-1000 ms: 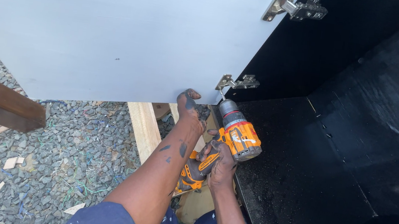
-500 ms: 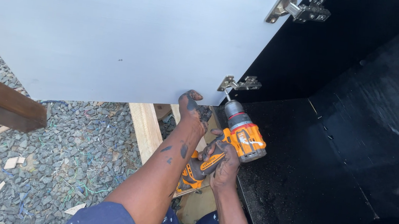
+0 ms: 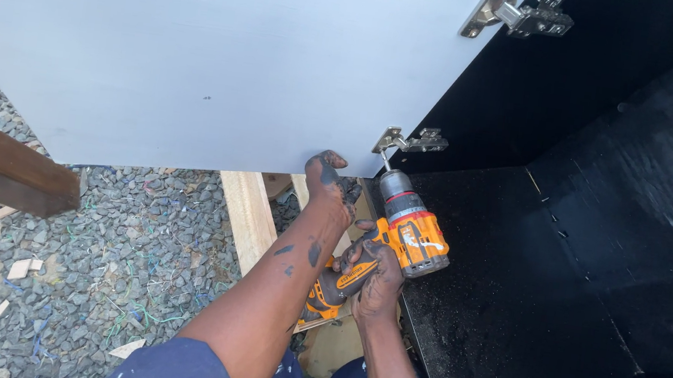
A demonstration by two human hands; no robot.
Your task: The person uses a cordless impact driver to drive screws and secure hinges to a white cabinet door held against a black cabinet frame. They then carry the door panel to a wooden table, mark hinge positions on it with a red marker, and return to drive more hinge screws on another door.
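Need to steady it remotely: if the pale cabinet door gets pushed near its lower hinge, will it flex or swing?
The door looks like a stiff flat panel, so probably no flex. Hung on two hinges, it likely swings. The left hand braces its lower edge.

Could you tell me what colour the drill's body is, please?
The drill is orange with black and grey parts, held in the right hand; the head view shows it.
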